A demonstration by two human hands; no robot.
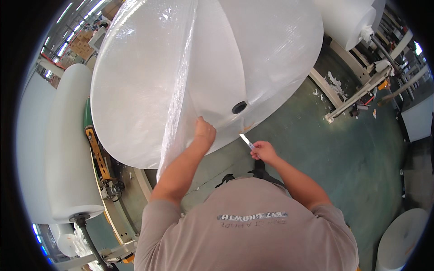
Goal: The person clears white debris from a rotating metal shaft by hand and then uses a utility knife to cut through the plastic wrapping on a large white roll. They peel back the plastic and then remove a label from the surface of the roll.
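A very large white roll [131,90] stands in front of me, wrapped in clear plastic film [178,95] that hangs loose in a bunched, shiny fold to the left of the middle. Its dark round core hole [238,107] shows between my two hands. My left hand [205,132] is closed on the edge of the film, low on the roll's face. In my right hand [264,151] I hold a utility knife [247,142], its blade pointing up and left. The blade tip is close to the roll's lower edge; whether it touches cannot be told.
Another long white roll [68,149] lies on a shaft at the left, beside an orange and green machine frame [97,149]. At the upper right, a white roll [350,22] hangs near a metal stand [361,92]. White scraps [334,83] litter the green floor [334,149].
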